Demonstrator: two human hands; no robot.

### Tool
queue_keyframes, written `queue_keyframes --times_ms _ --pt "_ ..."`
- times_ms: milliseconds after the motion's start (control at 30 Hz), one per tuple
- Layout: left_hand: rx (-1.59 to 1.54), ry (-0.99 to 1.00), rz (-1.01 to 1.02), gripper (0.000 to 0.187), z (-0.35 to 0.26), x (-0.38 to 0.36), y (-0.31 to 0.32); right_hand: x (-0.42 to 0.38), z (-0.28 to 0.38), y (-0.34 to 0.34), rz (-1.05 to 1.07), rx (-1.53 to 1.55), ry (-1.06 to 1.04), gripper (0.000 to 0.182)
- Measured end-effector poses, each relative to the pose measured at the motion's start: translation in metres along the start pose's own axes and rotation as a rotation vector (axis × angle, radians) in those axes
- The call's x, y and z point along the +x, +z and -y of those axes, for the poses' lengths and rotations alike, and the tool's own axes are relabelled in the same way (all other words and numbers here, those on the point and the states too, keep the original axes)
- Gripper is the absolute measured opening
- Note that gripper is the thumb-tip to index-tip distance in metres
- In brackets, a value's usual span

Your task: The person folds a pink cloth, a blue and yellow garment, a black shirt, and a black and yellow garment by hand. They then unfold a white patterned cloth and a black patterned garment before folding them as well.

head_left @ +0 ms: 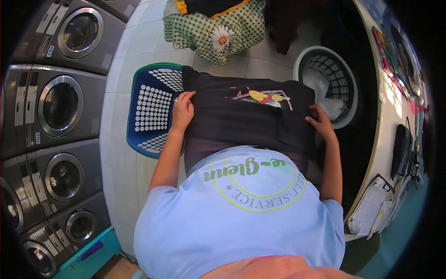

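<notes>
A black garment (232, 111) with a pink and yellow print lies spread across my lap. At its left edge, my left hand (183, 110) is closed, fingers pressed together on the dark cloth. My right hand (321, 122) touches the right edge of the garment, with thumb and fingertips pinching the fabric there. Just left of the garment stands a blue laundry basket (154, 108) with white slotted walls. To the right is a grey round basket (351, 100) holding clear plastic bags (320, 90).
Front-load machines (60, 106) line the left side. Ahead on the tiled floor (186, 58) is a green checked cloth bundle (218, 37) with a daisy print. Along the right runs a counter (385, 135) bearing a clipboard (371, 204) and a black pouch (400, 151).
</notes>
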State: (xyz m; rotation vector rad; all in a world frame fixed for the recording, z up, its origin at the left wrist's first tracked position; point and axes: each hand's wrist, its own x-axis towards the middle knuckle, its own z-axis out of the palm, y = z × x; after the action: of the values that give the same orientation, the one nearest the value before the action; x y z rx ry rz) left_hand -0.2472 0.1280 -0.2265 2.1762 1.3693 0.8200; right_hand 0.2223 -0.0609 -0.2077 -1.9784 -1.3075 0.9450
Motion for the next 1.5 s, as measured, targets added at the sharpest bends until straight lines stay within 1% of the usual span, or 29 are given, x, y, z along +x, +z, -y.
queue_keyframes --times_ms 100,200,233,267,367,400,500,533,600,633,667,700,767,800,833,900,967,1000,1033,1100,1167,1267,1367,1400,1433,1500 --pt "-0.072 -0.061 0.029 0.021 0.016 -0.002 0.0 0.005 -0.006 -0.009 0.126 -0.029 0.106 0.03" --pt "-0.128 -0.131 0.11 0.014 0.029 0.002 -0.006 -0.003 0.004 -0.018 0.13 0.065 0.119 0.021" --pt "-0.148 -0.16 0.145 0.013 0.029 0.004 -0.009 -0.007 0.007 -0.023 0.17 0.13 0.137 0.019" --pt "-0.133 -0.153 0.134 0.009 0.03 0.005 -0.014 -0.009 0.011 -0.031 0.208 0.195 0.153 0.018" --pt "-0.057 -0.206 0.209 0.009 0.017 0.015 -0.041 -0.008 0.025 -0.047 0.283 0.381 0.169 0.016" --pt "-0.093 -0.238 0.186 0.01 0.015 0.018 -0.047 -0.009 0.027 -0.048 0.304 0.443 0.175 0.015" --pt "-0.037 -0.167 0.197 0.012 0.01 0.033 -0.055 0.011 0.004 -0.041 0.221 0.321 0.152 0.017" --pt "0.035 -0.152 0.222 0.015 0.012 0.037 -0.051 0.017 -0.001 -0.036 0.194 0.203 0.147 0.016" --pt "0.075 -0.13 0.259 0.017 0.03 0.042 -0.033 0.031 -0.01 -0.026 0.127 -0.037 0.13 0.016" --pt "0.095 -0.111 0.276 0.018 0.03 0.049 -0.028 0.035 -0.006 -0.02 0.04 -0.128 0.069 0.018" --pt "0.082 -0.152 0.266 0.021 0.029 0.056 -0.023 0.04 -0.001 -0.011 -0.055 -0.219 0.011 0.019" --pt "0.064 -0.13 0.178 0.022 0.033 0.065 -0.016 0.047 0.005 -0.004 -0.158 -0.311 -0.047 0.021" --pt "0.016 -0.075 -0.003 0.023 0.058 0.086 0.006 0.066 0.006 0.007 -0.105 -0.324 -0.23 0.022" --pt "0.04 -0.177 0.028 0.029 0.068 0.098 0.012 0.074 0.012 0.014 -0.064 -0.326 -0.232 0.025" --pt "0.125 -0.172 0.002 0.03 0.081 0.105 0.021 0.082 0.018 0.02 -0.019 -0.328 -0.233 0.027" --pt "0.298 -0.172 -0.062 0.033 0.101 0.117 0.039 0.102 0.023 0.031 0.079 -0.451 -0.102 0.032" --pt "0.267 -0.32 0.019 0.035 0.097 0.121 0.045 0.132 0.0 0.045 0.087 -0.526 -0.004 0.036" --pt "0.278 -0.315 -0.002 0.035 0.095 0.121 0.046 0.142 -0.004 0.048 0.076 -0.537 0.095 0.039" --pt "0.29 -0.31 -0.027 0.034 0.094 0.121 0.046 0.151 -0.007 0.053 0.064 -0.543 0.189 0.042" --pt "0.285 -0.381 -0.003 0.032 0.088 0.125 0.042 0.181 -0.041 0.057 0.049 -0.504 0.307 0.047" --pt "0.292 -0.334 -0.076 0.027 0.09 0.123 0.043 0.203 -0.046 0.046 0.276 -0.461 0.542 0.051" --pt "0.224 -0.398 -0.114 0.023 0.102 0.127 0.047 0.219 -0.07 0.048 0.255 -0.443 0.645 0.051" --pt "0.234 -0.525 -0.144 0.025 0.078 0.129 0.036 0.23 -0.081 0.051 0.258 -0.433 0.75 0.05" --pt "0.142 -0.655 -0.122 0.027 0.081 0.133 0.038 0.231 -0.081 0.05 0.267 -0.437 0.785 0.048" --pt "0.074 -0.724 -0.102 0.027 0.085 0.134 0.04 0.232 -0.082 0.05 0.275 -0.439 0.821 0.047" --pt "-0.064 -0.858 -0.056 0.026 0.083 0.135 0.043 0.236 -0.086 0.046 0.374 -0.329 0.917 0.046"
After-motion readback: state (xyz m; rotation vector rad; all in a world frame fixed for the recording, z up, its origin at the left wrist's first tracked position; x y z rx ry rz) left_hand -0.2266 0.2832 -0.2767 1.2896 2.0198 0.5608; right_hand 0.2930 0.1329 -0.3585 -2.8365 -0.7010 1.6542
